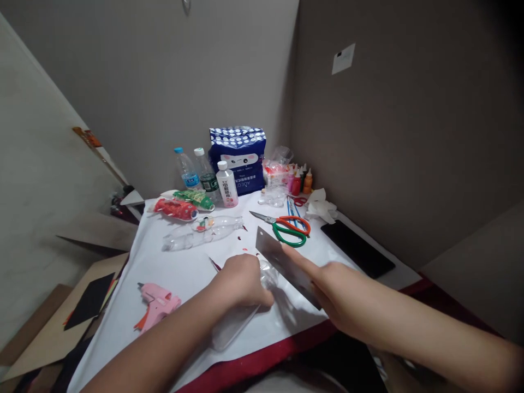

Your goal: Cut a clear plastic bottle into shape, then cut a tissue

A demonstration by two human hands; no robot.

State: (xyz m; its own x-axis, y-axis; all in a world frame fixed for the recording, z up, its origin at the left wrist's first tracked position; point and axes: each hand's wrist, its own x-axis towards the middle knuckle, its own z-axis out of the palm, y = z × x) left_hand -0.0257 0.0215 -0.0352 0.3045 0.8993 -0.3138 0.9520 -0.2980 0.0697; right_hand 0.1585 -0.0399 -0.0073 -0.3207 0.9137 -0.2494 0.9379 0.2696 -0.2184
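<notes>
My left hand [244,281] is closed around a clear plastic bottle [235,328] lying on the white-covered table, its bottom toward me. The bottle's other end shows past my fingers. In my right hand [333,292] is a cleaver [282,262] with a broad metal blade and a small hole at its far corner. Its handle is hidden in my grip, and my index finger lies along the blade. The blade stands just right of the bottle; I cannot tell whether they touch. Beyond it lie scissors [282,224] with orange and green handles.
A pink glue gun [158,303] lies at the left. Farther back are a clear bottle [200,232], red [174,209] and green [194,198] decorated bottles, upright drink bottles [227,185] and a blue bag [239,158]. A black phone-like slab [356,248] lies right, near paint bottles [296,184].
</notes>
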